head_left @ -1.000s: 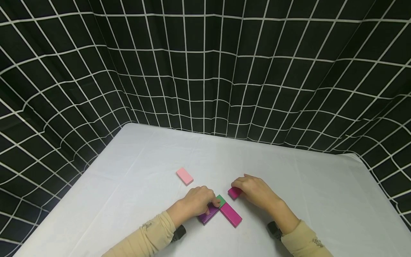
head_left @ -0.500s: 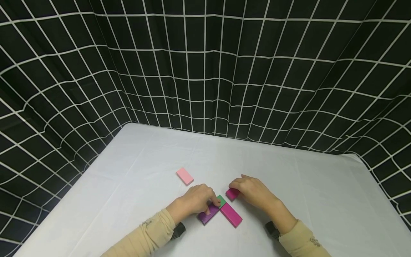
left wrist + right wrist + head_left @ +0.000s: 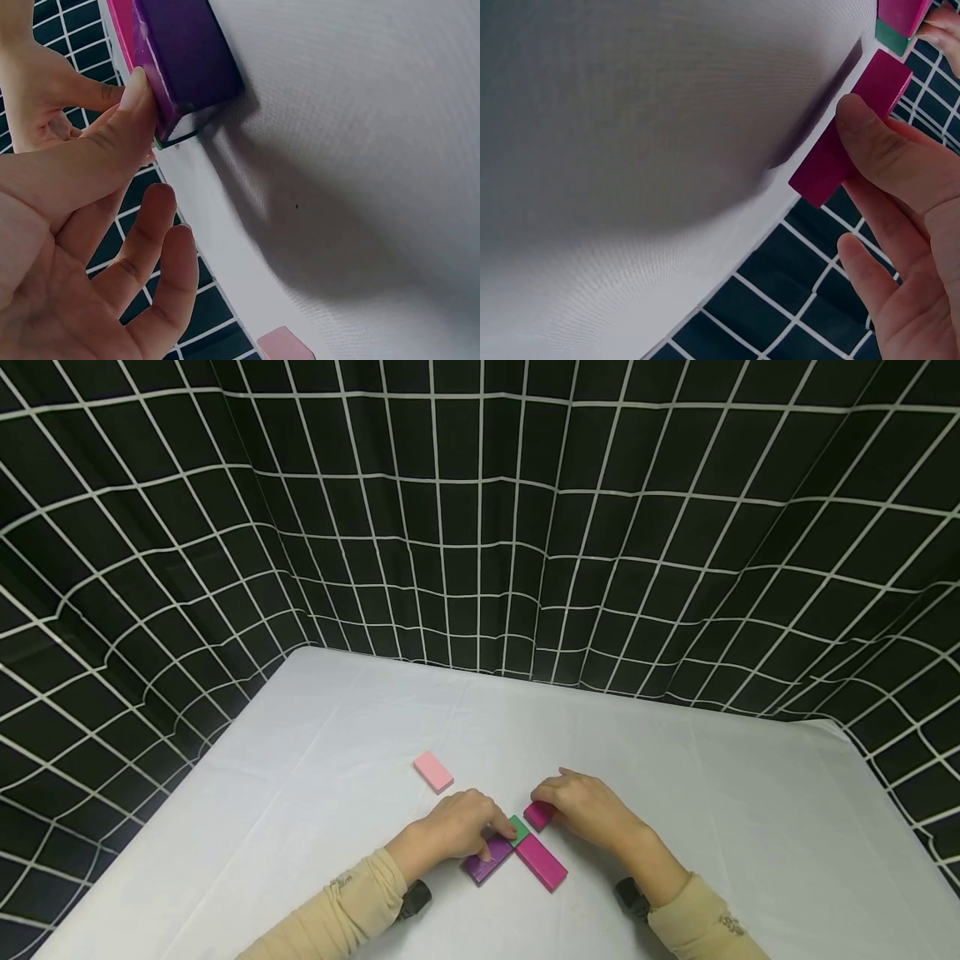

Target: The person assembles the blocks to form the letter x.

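Observation:
In the head view a purple block [image 3: 483, 866], a small green block [image 3: 518, 830] and a long magenta block [image 3: 542, 862] lie joined in an angle, the green one at the corner. My left hand [image 3: 459, 824] rests over them, thumb on the purple block, index fingertip on the green one. In the left wrist view its thumb touches the purple block [image 3: 191, 56], other fingers loose. My right hand [image 3: 585, 806] pinches a second magenta block [image 3: 821, 169] between thumb and fingers, just beyond the green block; a strip of shadow shows beside it in the right wrist view.
A pale pink block [image 3: 432, 772] lies alone on the white tablecloth [image 3: 360, 718], beyond my left hand. Black cloth with a white grid [image 3: 480, 527] hangs behind the table and at its sides.
My right hand has moved left with the magenta block, closer to the green block. My left hand has stayed nearly in place on the purple and green blocks.

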`<action>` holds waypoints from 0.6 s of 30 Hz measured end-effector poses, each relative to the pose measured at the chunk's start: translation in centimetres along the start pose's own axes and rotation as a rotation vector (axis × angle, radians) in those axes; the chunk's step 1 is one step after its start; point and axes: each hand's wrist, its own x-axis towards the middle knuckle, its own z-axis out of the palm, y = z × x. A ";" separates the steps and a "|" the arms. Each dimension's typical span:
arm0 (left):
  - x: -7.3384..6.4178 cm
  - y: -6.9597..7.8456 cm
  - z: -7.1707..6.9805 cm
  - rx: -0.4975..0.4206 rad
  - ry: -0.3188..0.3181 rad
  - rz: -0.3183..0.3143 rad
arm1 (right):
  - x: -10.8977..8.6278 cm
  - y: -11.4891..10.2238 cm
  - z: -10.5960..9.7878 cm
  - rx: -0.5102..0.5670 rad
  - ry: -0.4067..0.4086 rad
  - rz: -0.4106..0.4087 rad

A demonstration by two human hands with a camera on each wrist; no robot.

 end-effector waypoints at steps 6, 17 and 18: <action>0.1 0.0 0.0 0.014 -0.012 -0.002 | 0.0 -0.1 -0.2 -0.002 0.014 -0.013; -0.2 0.1 0.0 0.024 -0.013 0.013 | 0.4 -0.4 -0.1 0.007 -0.044 0.019; -0.2 0.1 0.0 0.022 -0.011 0.015 | 0.4 -0.4 0.0 0.005 -0.046 0.018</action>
